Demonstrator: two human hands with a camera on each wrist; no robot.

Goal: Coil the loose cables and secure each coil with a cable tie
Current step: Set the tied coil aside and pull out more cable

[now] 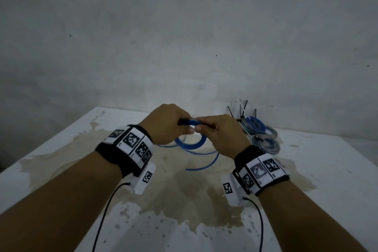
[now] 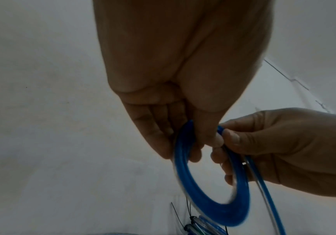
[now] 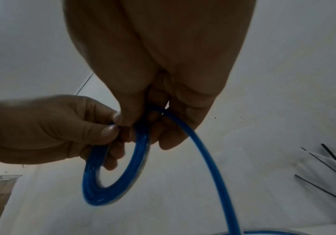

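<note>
Two hands: we've got both on one blue cable coil (image 1: 189,141), held up off the table near the middle of the head view.
Left hand (image 1: 166,124): fingers curled round the top of the coil, thumb pressing on it; in the left wrist view the coil (image 2: 209,195) hangs below the left hand (image 2: 175,79).
Right hand (image 1: 219,132): pinching the top of the coil right next to our left thumb, fingers curled over a single strand; the right wrist view shows that loose strand (image 3: 209,159) running from the right hand (image 3: 163,63) down to the bottom edge.
Loose tail: blue cable tail (image 1: 204,164) trails across the table just below the coil, centre of the frame.
Finished coils: a few bundled coils (image 1: 263,137), blue and grey, sit at the right of the head view, up against the wall.
Cable ties: spare black and white cable ties (image 1: 242,109) stick up just behind those coils; black ones also show at the right edge of the right wrist view (image 3: 328,174).
Table: white table (image 1: 327,170) with a big brownish stain (image 1: 184,190) spread over the middle, plus speckles toward the bottom.
Wall: plain grey-white wall (image 1: 184,26) fills the upper half, a bit scuffed. Lighting is pretty dim.
</note>
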